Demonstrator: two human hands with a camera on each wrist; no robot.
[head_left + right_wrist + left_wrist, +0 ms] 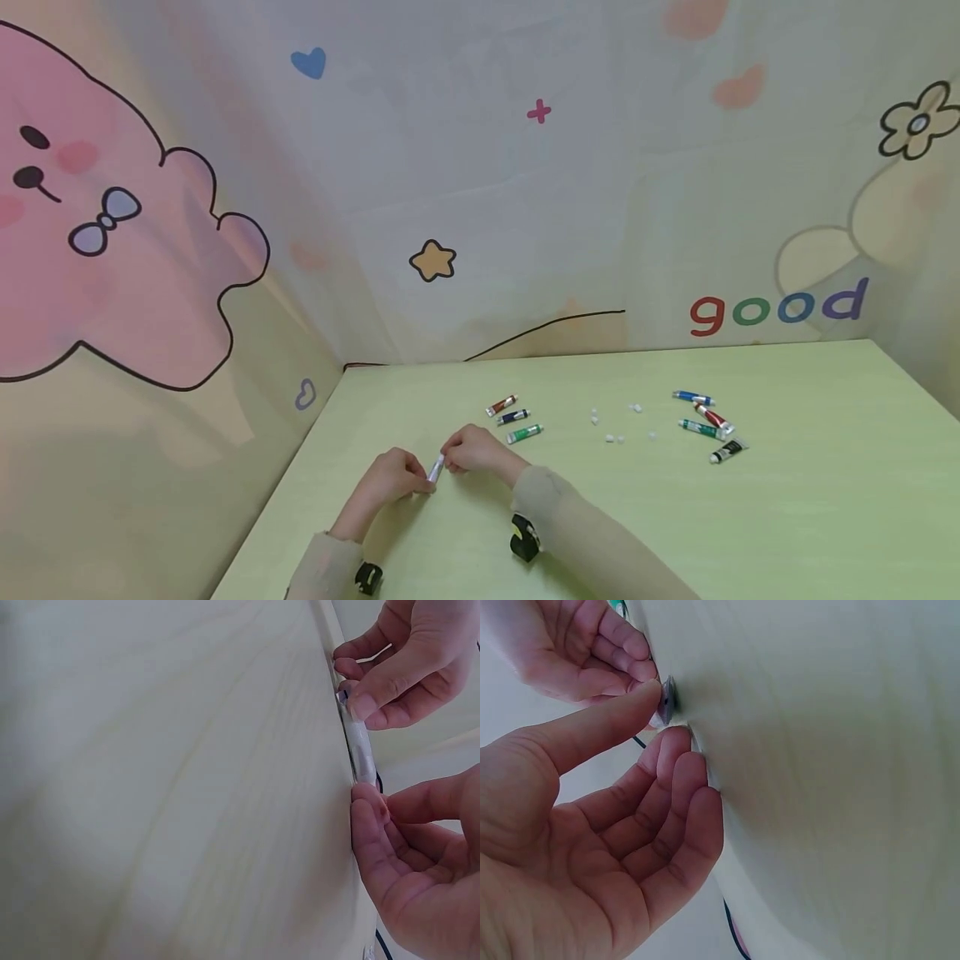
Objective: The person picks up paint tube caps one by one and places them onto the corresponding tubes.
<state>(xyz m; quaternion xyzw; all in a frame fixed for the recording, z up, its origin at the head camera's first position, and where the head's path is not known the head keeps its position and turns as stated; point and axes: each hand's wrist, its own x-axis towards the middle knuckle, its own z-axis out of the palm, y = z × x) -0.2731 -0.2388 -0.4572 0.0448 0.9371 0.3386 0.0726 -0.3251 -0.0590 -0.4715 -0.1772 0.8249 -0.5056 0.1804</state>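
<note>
A small white paint tube (pixel 436 469) is held between my two hands just above the table, at the left of the head view. My left hand (pixel 393 477) pinches its flat end between thumb and forefinger, and that crimped tail (pixel 667 701) shows in the left wrist view. At the tube's other end, the thumb and fingertips of my right hand (pixel 477 450) come together and cover the tip. In the right wrist view, the tube's pale body (pixel 360 746) spans the gap between the left thumb and the right fingers. Whether a cap is on it is hidden.
Beyond my right hand lie a brown-red tube (pixel 502 406), a dark blue tube (pixel 513 417) and a green tube (pixel 525 433). Several small white caps (pixel 637 408) are scattered mid-table. Farther right are blue (pixel 693 397), red, green and black tubes (pixel 727 451). A printed curtain (pixel 480 183) stands behind.
</note>
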